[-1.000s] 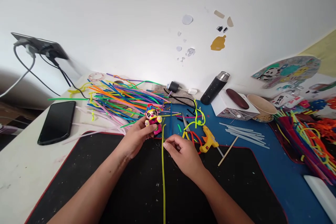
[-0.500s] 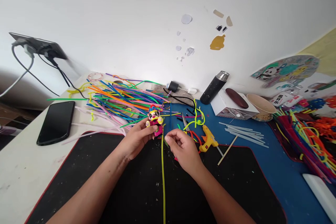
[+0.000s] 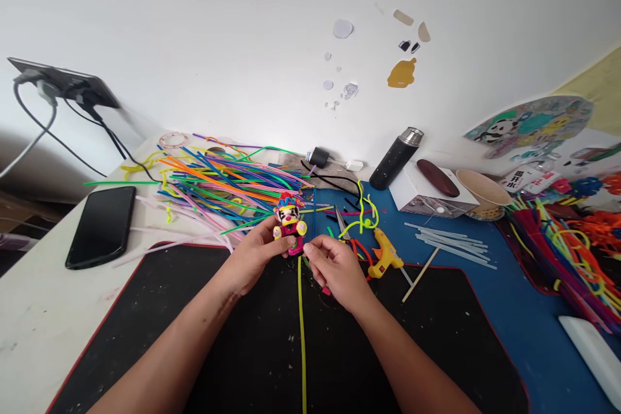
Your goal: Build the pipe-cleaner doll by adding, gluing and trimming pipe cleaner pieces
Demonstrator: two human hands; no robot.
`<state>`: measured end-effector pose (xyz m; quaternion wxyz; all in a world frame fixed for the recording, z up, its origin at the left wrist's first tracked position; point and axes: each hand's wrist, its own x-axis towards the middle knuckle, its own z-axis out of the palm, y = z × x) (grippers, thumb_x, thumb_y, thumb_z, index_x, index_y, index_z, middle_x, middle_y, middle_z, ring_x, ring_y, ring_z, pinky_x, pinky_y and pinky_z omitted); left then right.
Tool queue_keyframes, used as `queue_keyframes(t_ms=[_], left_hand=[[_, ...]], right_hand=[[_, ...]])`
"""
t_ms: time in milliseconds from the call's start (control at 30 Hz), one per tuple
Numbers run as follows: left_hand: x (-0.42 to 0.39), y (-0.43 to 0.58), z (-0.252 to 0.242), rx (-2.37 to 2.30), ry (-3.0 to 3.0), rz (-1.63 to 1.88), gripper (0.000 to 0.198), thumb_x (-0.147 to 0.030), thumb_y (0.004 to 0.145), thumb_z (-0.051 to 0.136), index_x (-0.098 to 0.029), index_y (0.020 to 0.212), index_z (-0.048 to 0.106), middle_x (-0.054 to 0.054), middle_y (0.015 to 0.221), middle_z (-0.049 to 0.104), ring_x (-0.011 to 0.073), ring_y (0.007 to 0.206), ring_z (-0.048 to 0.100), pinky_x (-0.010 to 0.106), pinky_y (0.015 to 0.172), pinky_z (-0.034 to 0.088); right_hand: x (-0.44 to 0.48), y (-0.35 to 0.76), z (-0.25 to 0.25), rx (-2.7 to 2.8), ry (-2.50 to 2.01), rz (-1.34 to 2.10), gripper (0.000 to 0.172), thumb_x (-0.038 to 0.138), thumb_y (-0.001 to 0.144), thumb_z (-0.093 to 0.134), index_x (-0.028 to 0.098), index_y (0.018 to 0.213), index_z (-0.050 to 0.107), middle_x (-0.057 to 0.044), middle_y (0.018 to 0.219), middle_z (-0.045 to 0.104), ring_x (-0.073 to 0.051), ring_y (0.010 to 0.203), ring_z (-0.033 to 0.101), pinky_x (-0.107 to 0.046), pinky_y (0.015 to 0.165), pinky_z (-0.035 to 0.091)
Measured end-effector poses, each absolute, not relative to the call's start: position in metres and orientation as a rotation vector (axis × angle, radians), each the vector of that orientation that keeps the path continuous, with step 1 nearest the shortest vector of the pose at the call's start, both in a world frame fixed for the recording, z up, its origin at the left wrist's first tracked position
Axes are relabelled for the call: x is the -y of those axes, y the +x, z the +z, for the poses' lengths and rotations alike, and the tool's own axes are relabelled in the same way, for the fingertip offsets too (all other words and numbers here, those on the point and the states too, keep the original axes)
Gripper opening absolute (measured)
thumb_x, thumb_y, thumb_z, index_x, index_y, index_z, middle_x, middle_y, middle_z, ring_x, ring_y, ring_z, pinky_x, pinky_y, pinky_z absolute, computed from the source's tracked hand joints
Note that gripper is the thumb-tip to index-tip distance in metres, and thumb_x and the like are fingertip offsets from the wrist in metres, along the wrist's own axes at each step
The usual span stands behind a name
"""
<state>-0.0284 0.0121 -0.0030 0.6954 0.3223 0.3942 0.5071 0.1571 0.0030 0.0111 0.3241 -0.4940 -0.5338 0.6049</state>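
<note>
Between the two hands, just beyond the near part of the black mat, is a small colourful figurine with a red, blue and yellow headpiece, a white-and-black face and a magenta body. It sits at the fingertips of the left hand, which is clamped on it, the thumb pressed across its lower front and the fingers behind. The figurine is upright, its face and chest clear above the thumb.

Right of it, the right hand has its thumb and forefinger drawn close together just beside the figurine's lower edge; whether they pinch anything or touch it, I cannot tell. A small pink piece shows beneath its curled fingers.

From just below the figurine, a yellow-green stem runs down the mat between the forearms. Behind the left hand lies a heap of coloured stems. Beyond the right hand are red-handled pliers and a yellow glue gun, with a wooden stick and pale glue sticks farther right.
</note>
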Motion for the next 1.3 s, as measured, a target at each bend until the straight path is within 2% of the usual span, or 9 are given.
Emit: queue_keyframes(t_ms=[467, 633, 767, 933, 1033, 1167, 1233, 1300], left_hand=[[-0.011, -0.03, -0.003, -0.877, 0.727, 1.113, 0.044, -0.033, 0.067, 0.097, -0.021, 0.104, 0.077, 0.001, 0.087, 0.07, 0.0163, 0.078, 0.057, 0.028, 0.069, 0.045], [-0.011, -0.032, -0.003, -0.928, 0.682, 1.15, 0.047, -0.032, 0.063, 0.099, -0.021, 0.102, 0.077, 0.002, 0.09, 0.072, 0.0156, 0.075, 0.058, 0.027, 0.068, 0.047], [-0.015, -0.035, -0.005, -0.94, 0.587, 1.235, 0.041, -0.03, 0.065, 0.098, -0.02, 0.099, 0.077, 0.002, 0.091, 0.073, 0.0153, 0.075, 0.063, 0.025, 0.064, 0.047], [-0.026, -0.056, 0.0, -0.958, 0.427, 1.454, 0.035, -0.028, 0.064, 0.097, -0.019, 0.087, 0.073, 0.003, 0.088, 0.075, 0.0175, 0.078, 0.069, 0.029, 0.074, 0.056], [-0.031, -0.067, 0.003, -0.996, 0.406, 1.564, 0.035, -0.027, 0.063, 0.097, -0.02, 0.085, 0.071, 0.0, 0.084, 0.075, 0.0161, 0.076, 0.069, 0.028, 0.072, 0.056], [-0.03, -0.063, 0.0, -1.021, 0.392, 1.504, 0.04, -0.028, 0.06, 0.1, -0.018, 0.089, 0.074, 0.001, 0.084, 0.076, 0.0175, 0.08, 0.07, 0.028, 0.071, 0.055], [-0.028, -0.055, -0.004, -1.016, 0.404, 1.452, 0.04, -0.028, 0.06, 0.1, -0.017, 0.091, 0.076, 0.003, 0.088, 0.076, 0.0187, 0.085, 0.071, 0.028, 0.072, 0.054], [-0.026, -0.049, -0.008, -1.008, 0.434, 1.42, 0.04, -0.027, 0.062, 0.1, -0.018, 0.095, 0.078, 0.003, 0.093, 0.077, 0.0179, 0.086, 0.07, 0.027, 0.072, 0.053]], right_hand=[[-0.002, 0.156, 0.004, 1.329, -1.283, 1.64, 0.036, 0.052, 0.092, 0.071, 0.023, 0.077, 0.055, 0.01, 0.05, 0.048, -0.008, 0.041, 0.039, -0.023, 0.044, 0.03], [-0.002, 0.165, -0.003, 1.266, -1.335, 1.612, 0.034, 0.047, 0.091, 0.07, 0.023, 0.075, 0.052, 0.01, 0.051, 0.047, -0.008, 0.04, 0.038, -0.023, 0.043, 0.028], [-0.001, 0.181, -0.006, 1.153, -1.355, 1.56, 0.038, 0.048, 0.089, 0.072, 0.024, 0.072, 0.048, 0.01, 0.052, 0.042, -0.008, 0.041, 0.038, -0.023, 0.045, 0.027], [0.0, 0.21, -0.005, 1.024, -1.374, 1.401, 0.048, 0.05, 0.09, 0.072, 0.024, 0.064, 0.04, 0.01, 0.052, 0.033, -0.008, 0.042, 0.032, -0.025, 0.045, 0.023], [0.002, 0.223, -0.004, 1.015, -1.382, 1.319, 0.056, 0.052, 0.092, 0.072, 0.024, 0.06, 0.035, 0.01, 0.053, 0.03, -0.008, 0.043, 0.032, -0.026, 0.045, 0.024], [0.01, 0.22, -0.007, 1.197, -1.442, 1.382, 0.054, 0.058, 0.095, 0.069, 0.024, 0.063, 0.042, 0.007, 0.052, 0.039, -0.01, 0.045, 0.037, -0.027, 0.047, 0.029], [0.014, 0.212, -0.009, 1.338, -1.468, 1.466, 0.047, 0.059, 0.096, 0.066, 0.024, 0.069, 0.051, 0.005, 0.053, 0.048, -0.012, 0.046, 0.042, -0.027, 0.048, 0.032], [0.017, 0.201, -0.011, 1.484, -1.47, 1.458, 0.033, 0.051, 0.097, 0.066, 0.023, 0.08, 0.063, 0.004, 0.061, 0.055, -0.015, 0.052, 0.049, -0.028, 0.052, 0.038]])
